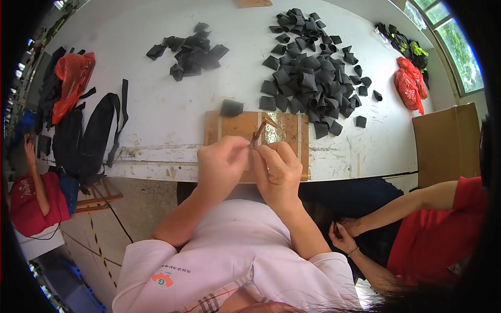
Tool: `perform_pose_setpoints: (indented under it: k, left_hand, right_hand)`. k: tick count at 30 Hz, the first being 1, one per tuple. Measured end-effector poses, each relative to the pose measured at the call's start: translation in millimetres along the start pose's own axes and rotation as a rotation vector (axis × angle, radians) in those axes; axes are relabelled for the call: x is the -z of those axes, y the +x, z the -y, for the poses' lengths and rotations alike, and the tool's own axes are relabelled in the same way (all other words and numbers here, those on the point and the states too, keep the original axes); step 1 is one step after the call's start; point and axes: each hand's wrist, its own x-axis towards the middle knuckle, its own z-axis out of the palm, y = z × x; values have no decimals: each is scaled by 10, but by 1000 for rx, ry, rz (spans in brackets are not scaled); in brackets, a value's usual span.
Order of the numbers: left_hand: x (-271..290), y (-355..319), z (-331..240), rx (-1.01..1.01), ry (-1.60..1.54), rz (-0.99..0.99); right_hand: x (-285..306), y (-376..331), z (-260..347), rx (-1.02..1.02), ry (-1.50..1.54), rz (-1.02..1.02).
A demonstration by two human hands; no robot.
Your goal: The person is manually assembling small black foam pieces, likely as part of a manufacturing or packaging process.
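Over the front edge of the table, my left hand [223, 161] and my right hand [276, 168] meet fingertip to fingertip. Both are closed in a pinch on a thin dark strip [257, 134], which points up and away from me. Its kind is too small to tell, and its lower end is hidden by the fingers. Beneath it lies a brown board [219, 125] with shiny clear tape across it. One flat black fabric piece [231, 108] rests at the board's far left edge.
A big heap of folded black fabric pieces [318, 73] spreads beyond the board, with a smaller heap [193, 55] farther left. Black straps and bags [96, 135] and a red plastic bag [73, 78] lie left. A cardboard box [446, 146] and a person in red [433, 235] are right.
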Motion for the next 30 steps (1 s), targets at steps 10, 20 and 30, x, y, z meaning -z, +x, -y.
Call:
perform_pose_setpoints:
  k: [10,20,30]
  left_hand:
    - [184,81,-116,263,-714,227]
    - [91,91,-255,87,-668,60]
    - [183,334,-116,311,-1353,451]
  right_hand:
    - [138,157,16,-817,1057,107]
    - [300,258,32,-771,1211,303]
    - [176,600,-172,-591,1165,447]
